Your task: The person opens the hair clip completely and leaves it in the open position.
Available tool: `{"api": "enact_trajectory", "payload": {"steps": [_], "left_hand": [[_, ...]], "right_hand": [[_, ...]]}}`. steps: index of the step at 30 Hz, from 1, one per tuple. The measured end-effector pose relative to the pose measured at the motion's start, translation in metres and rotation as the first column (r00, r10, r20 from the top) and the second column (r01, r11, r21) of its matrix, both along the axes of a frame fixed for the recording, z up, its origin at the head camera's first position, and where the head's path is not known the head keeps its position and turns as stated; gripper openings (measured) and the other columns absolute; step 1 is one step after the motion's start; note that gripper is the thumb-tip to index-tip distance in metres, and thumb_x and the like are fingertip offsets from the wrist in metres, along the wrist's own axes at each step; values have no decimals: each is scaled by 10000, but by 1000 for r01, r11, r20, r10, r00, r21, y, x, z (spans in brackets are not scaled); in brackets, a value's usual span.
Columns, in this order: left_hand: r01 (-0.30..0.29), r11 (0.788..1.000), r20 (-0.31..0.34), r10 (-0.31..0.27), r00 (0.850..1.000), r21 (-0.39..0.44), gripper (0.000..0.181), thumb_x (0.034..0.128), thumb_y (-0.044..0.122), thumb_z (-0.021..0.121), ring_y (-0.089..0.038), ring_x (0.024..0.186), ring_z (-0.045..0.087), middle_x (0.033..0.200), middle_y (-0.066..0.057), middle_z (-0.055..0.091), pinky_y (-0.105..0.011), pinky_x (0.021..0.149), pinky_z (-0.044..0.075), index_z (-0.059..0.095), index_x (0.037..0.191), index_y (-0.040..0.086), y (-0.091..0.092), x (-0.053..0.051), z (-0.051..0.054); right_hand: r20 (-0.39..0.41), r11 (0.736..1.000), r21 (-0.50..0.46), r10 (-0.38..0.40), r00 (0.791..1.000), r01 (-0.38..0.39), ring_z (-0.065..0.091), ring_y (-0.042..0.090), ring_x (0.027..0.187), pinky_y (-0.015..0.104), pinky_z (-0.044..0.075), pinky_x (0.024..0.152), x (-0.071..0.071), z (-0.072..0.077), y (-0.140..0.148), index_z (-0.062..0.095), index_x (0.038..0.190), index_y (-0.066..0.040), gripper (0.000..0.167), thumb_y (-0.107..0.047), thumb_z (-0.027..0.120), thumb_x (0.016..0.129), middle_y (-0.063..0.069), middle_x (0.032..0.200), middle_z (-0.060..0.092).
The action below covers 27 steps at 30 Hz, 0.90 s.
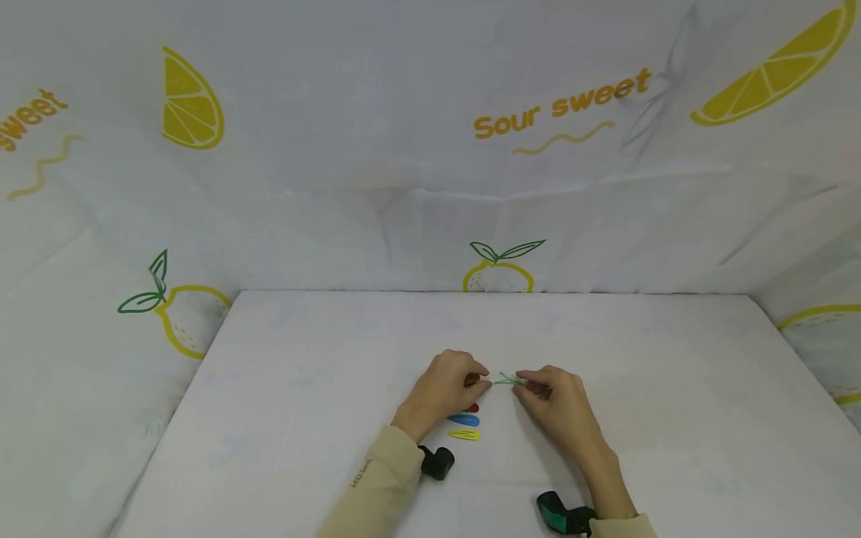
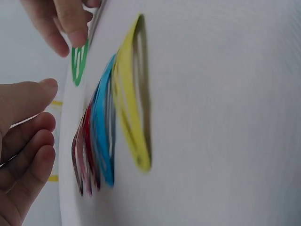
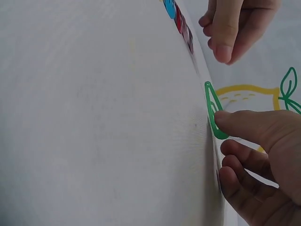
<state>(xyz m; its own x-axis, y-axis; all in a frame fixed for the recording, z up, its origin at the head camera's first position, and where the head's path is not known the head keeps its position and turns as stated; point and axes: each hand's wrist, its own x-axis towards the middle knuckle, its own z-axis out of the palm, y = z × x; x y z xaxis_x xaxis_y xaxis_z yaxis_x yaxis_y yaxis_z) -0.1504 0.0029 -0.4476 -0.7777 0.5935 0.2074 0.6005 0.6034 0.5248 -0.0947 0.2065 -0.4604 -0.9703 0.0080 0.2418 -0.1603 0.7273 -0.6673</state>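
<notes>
My right hand (image 1: 558,407) pinches a green snap hair clip (image 1: 506,380) at its wide end between thumb and fingers. The clip's narrow end points toward my left hand (image 1: 447,387), and its parts look spread apart in the head view. My left hand hovers just left of the clip with thumb and fingers apart, holding nothing. Below and beside it, a yellow hair clip (image 2: 131,94), a blue hair clip (image 2: 104,127) and a red hair clip (image 2: 88,146) lie in a row. Darker clips (image 2: 77,160) at the row's far end are partly hidden in the head view.
The clips lie on a white-covered table (image 1: 303,388). A white backdrop (image 1: 350,149) with lemon prints rises behind its far edge. Black wrist devices (image 1: 439,463) show beside both forearms.
</notes>
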Motion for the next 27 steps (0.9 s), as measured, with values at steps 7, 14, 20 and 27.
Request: {"api": "enact_trajectory", "payload": {"steps": [7, 14, 20, 27], "left_hand": [[-40, 994, 19, 38, 999, 102, 151, 886, 152, 794, -80, 726, 610, 827, -17, 756, -162, 697, 505, 818, 1002, 58, -24, -3, -1], [-83, 994, 66, 79, 995, 66, 184, 885, 175, 800, -87, 772, 596, 849, -3, 742, -202, 742, 513, 812, 1039, 76, -41, -5, -2], [-73, 997, 91, 71, 993, 17, 189, 897, 168, 789, -88, 776, 574, 850, -6, 727, -202, 733, 499, 806, 1060, 73, -48, -6, -5], [-59, 998, 125, 60, 990, -11, 202, 914, 176, 770, -98, 811, 602, 893, -17, 744, -213, 759, 509, 801, 1086, 75, -50, -6, -6]], "right_hand": [[-42, 1000, 24, -6, 999, 7, 569, 87, 698, 215, 512, 637, -2, 9, -9, 815, 961, -28, 160, 7, 816, 805, 19, 749, 688], [-28, 999, 10, 36, 999, -36, 494, 57, 644, 192, 454, 594, -7, 14, -22, 815, 943, -24, 142, -21, 838, 802, -7, 681, 628], [92, 995, -11, 97, 991, -97, 506, 52, 654, 186, 459, 609, -11, 15, -37, 811, 991, -31, 142, -55, 804, 851, -19, 691, 631], [202, 989, -34, 145, 969, -141, 484, 74, 623, 192, 420, 572, -15, 14, -51, 800, 1054, -27, 181, -85, 778, 884, -12, 664, 598]]}}
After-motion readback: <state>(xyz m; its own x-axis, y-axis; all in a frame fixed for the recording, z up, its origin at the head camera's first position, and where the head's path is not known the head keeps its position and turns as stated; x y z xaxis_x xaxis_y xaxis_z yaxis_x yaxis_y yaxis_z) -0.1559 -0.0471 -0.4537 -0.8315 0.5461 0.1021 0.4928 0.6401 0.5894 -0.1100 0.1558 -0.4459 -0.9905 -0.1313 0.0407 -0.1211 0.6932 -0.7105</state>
